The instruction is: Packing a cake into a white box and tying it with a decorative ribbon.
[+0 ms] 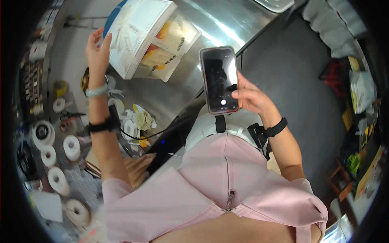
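Observation:
A smartphone (219,75) with a dark screen and a white round button near its lower end is held upright in my right hand (252,96), the thumb lying along its edge. My left hand (98,50) is raised beside a white box (139,34) with a pale ribbon bow, its thumb and fingers apart. Its fingertips are close to a blue rounded thing (114,17) at the box's left side; whether they touch cannot be made out. Printed bags (164,60) with flower pictures stand against the box's right side on the metal table (221,20).
Several ribbon rolls (72,148) and small tools crowd the bench at the left. A dried flower bunch (144,120) lies near a black cable (156,135). Grey floor (283,69) is at the right, with bags (362,91) and a small wooden stool (338,178) along its far side.

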